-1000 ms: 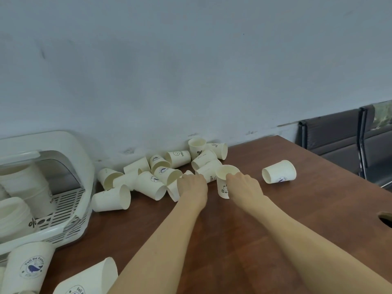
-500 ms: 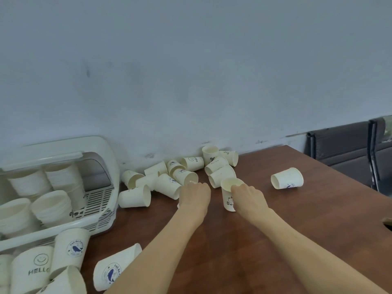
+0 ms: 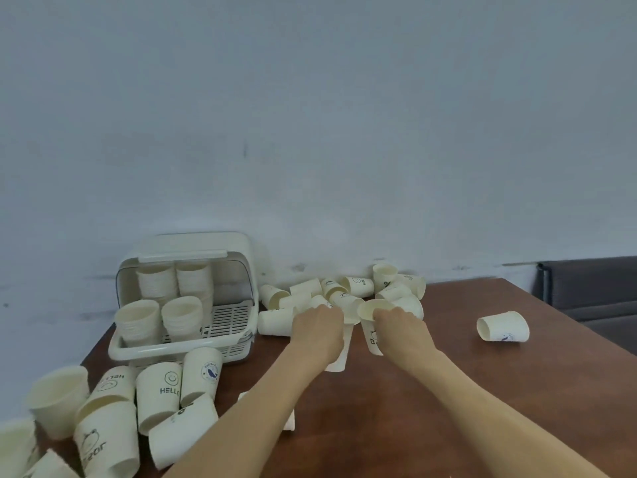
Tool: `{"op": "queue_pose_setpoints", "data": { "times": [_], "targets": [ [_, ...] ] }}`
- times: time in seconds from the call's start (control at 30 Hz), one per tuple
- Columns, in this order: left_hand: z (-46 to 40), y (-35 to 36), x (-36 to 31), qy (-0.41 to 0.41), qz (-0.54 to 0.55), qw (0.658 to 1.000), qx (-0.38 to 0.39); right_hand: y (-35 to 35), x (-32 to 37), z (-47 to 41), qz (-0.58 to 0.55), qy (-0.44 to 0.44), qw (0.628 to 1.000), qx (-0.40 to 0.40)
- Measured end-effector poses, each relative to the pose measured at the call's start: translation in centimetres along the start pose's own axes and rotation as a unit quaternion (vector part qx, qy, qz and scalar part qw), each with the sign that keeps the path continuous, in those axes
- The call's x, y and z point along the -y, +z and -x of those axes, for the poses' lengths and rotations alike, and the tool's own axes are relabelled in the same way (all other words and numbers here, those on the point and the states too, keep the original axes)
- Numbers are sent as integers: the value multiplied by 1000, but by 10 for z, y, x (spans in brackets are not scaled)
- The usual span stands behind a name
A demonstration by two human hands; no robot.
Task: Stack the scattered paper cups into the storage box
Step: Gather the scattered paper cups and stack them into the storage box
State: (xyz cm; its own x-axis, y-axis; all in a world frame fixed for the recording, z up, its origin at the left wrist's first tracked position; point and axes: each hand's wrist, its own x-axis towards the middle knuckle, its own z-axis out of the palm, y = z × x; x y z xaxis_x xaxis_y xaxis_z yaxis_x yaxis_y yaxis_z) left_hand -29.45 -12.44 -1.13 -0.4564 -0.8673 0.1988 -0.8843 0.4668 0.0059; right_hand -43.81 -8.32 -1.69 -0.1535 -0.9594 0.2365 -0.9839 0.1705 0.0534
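Note:
A white storage box (image 3: 138, 350) with its lid flipped up stands at the table's left, holding several stacks of paper cups (image 3: 179, 319). Loose cream paper cups (image 3: 355, 288) lie in a heap along the wall. My left hand (image 3: 319, 331) grips a cup (image 3: 339, 360) that shows below the fingers. My right hand (image 3: 403, 331) holds an upright cup (image 3: 370, 326) with dark print. The two held cups sit side by side just in front of the heap.
More cups (image 3: 158, 401) lie and stand at the near left of the brown table (image 3: 482, 391). A single cup (image 3: 502, 326) lies on its side at the right. Dark chairs (image 3: 593, 288) stand beyond the table's right edge. A pale wall backs the table.
The view has swung left, bringing the whole storage box and the near-left cups into sight. Both hands have lifted their cups slightly off the heap and stay close together.

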Motion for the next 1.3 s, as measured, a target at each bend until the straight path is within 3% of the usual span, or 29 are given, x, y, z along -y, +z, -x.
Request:
{"op": "queue_pose_setpoints", "data": {
  "times": [0.2,0.5,0.7,0.83,1.3],
  "targets": [
    [23,-15,63,-55,74,995,-36,-12,59,-10,-3,-62,997,-53],
    [51,-33,165,-149,103,980,-83,-18,148,-33,-4,-145,982,-118],
    [61,-36,214,-207,135,945,-214,-21,189,-41,-13,-172,976,-131],
    [66,-36,243,-235,99,922,-293,-18,206,-44,-40,-170,976,-128],
    [78,11,304,-271,56,936,-219,-10,243,-54,-87,-171,972,-139]
  ]
}}
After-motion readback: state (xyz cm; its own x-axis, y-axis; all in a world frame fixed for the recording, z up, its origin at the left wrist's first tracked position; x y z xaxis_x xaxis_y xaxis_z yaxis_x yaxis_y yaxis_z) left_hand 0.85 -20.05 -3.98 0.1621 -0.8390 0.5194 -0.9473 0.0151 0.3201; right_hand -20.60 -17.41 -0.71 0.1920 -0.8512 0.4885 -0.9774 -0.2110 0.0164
